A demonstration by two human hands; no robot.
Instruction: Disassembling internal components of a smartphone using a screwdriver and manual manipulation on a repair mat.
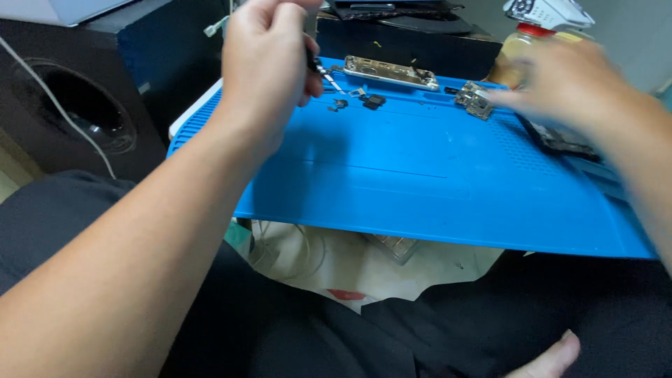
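Observation:
A blue work mat (420, 189) lies across the view. My left hand (269, 59) is raised over its far left part, fingers closed on a thin dark tool (313, 61) whose tip points at small loose parts (364, 100). A bare metal phone frame (390, 72) lies at the mat's far edge. My right hand (567, 80) is blurred at the far right, fingertips reaching toward a small circuit board (474, 100); whether it touches the board is unclear. A dark flat phone part (563, 140) lies under that hand.
A black speaker box (77, 112) with a white cable stands to the left. A spray bottle (539, 28) with a white trigger head stands behind the right hand. Dark cloth (294, 329) covers my lap below the mat, with white paper (336, 262) beneath the mat's front edge.

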